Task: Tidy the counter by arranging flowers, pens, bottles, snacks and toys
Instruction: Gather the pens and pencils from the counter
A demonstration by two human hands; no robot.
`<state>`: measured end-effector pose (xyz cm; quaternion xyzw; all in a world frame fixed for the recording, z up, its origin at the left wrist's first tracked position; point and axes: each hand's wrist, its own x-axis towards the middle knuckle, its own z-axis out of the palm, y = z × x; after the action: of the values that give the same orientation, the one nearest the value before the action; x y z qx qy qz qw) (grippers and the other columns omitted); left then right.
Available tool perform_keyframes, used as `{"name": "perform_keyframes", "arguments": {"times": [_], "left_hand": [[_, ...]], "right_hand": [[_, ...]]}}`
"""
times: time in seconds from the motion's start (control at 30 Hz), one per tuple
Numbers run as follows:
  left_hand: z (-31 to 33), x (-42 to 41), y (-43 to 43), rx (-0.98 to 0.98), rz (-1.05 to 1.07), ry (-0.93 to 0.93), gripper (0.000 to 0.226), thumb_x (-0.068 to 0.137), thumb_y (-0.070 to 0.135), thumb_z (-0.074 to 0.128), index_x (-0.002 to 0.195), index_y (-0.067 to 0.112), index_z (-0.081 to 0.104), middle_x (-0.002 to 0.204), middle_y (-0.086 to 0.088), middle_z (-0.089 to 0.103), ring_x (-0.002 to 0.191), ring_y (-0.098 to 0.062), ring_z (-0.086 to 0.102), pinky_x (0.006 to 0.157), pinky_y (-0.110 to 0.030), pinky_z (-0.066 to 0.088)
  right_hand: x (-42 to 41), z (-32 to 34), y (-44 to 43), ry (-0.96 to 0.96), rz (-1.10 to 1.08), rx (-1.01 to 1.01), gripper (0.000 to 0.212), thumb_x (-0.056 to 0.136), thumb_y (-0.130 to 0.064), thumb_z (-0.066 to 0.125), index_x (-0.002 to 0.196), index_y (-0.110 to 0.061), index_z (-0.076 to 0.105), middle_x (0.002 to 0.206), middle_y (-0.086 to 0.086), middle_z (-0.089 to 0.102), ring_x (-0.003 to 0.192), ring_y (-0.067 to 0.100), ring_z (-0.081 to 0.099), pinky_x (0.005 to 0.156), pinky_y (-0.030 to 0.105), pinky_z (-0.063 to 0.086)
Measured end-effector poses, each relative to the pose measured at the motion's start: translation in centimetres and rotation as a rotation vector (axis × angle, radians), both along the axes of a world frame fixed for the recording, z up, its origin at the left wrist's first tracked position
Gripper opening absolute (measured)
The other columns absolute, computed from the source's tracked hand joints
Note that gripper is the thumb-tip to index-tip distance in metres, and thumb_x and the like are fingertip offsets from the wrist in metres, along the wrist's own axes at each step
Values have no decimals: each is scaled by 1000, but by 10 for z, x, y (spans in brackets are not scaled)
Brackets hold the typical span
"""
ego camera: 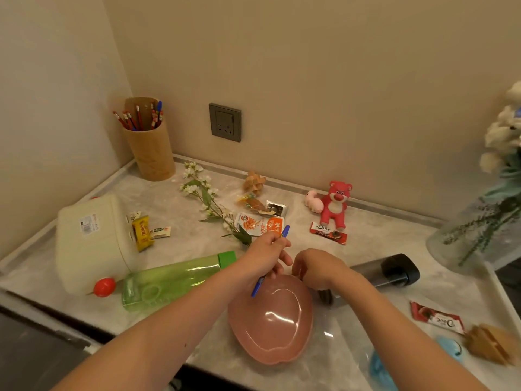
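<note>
Pinched between the thumb and curled fingers of the left hand [269,253], a blue pen [272,261] passes through the fist above the counter's [174,244] middle, over the pink bowl's [272,320] far rim. Its long axis slants: one end points toward the back wall, the other toward the near edge. Beside it, the right hand [318,268] curls downward at the bowl's rim; whether it grips anything cannot be told.

A home: a marble-look counter [180,210] in a beige-walled corner, with a wall socket [225,122] and scattered toys and snacks.

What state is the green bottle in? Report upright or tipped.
Tipped. The green bottle lies on its side on the counter, cap pointing toward the left hand.
</note>
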<state>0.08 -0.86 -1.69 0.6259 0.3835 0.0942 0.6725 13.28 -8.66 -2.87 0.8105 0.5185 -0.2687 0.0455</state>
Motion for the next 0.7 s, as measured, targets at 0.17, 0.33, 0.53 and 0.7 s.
{"name": "perform_keyframes", "arguments": {"times": [0.17, 0.33, 0.53, 0.7], "left_hand": [[-9, 6, -12, -29, 22, 21, 17, 100, 23, 41, 108, 13, 53, 76, -4, 65, 43, -12, 54, 37, -21, 40], [-11, 8, -18, -36, 40, 36, 11, 100, 21, 45, 106, 15, 52, 78, -5, 65, 43, -12, 54, 37, -21, 41], [-2, 14, -14, 5, 124, -74, 17, 99, 14, 47, 110, 11, 59, 88, -7, 60, 57, -14, 57, 46, -26, 49], [16, 19, 1, 64, 156, -168, 20, 99, 12, 48, 111, 11, 63, 86, -5, 56, 64, -10, 57, 51, -21, 52]], "right_hand": [[2, -4, -14, -88, 98, -6, 19, 79, -32, 69, 98, -33, 64, 103, -7, 64, 96, 16, 60, 84, 32, 50], [4, -6, -17, -174, 130, 97, 9, 89, -33, 60, 96, -29, 64, 104, -4, 65, 97, 18, 58, 78, 31, 40], [21, 13, -15, 73, -53, 320, 9, 87, -22, 62, 94, -27, 57, 96, -6, 60, 91, 15, 58, 79, 32, 50], [23, 43, 0, 398, -306, 605, 10, 82, -13, 70, 92, -14, 66, 87, -1, 65, 82, 15, 62, 74, 32, 52]]}}
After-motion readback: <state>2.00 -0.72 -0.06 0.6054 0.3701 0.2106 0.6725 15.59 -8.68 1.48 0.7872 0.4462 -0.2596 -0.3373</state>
